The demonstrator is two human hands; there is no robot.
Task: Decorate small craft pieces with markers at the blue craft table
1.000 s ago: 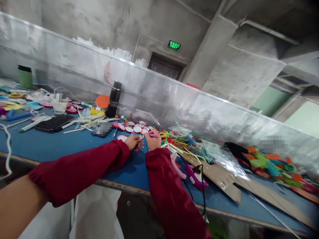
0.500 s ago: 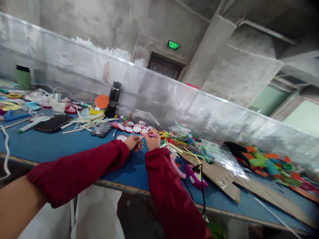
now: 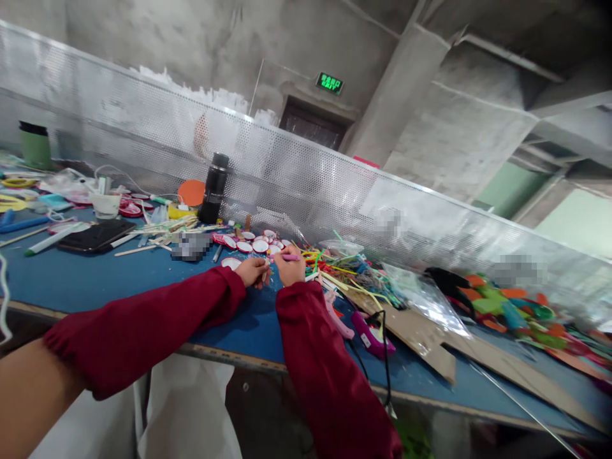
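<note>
Both my arms wear dark red sleeves and reach over the blue table (image 3: pixel 95 274). My right hand (image 3: pixel 289 269) is closed around a thin pink stick-like piece (image 3: pixel 291 257) that pokes out to the right. My left hand (image 3: pixel 251 271) is closed in a pinch close beside it; what it holds is too small to make out. Just beyond the hands lie several round red-and-white discs (image 3: pixel 261 245). A heap of coloured strips (image 3: pixel 349 268) sits to the right of my right hand.
A black bottle (image 3: pixel 213 188) stands at the perforated metal screen (image 3: pixel 335 191). A black phone (image 3: pixel 98 234), pens and a white cup (image 3: pixel 105 205) lie left. A pink glue gun (image 3: pixel 370 335) with cord, cardboard (image 3: pixel 430 344) and bagged coloured parts (image 3: pixel 507 306) lie right.
My hands stay together at the same spot on the table. The view has drifted slightly, so everything sits a little lower left in the picture.
</note>
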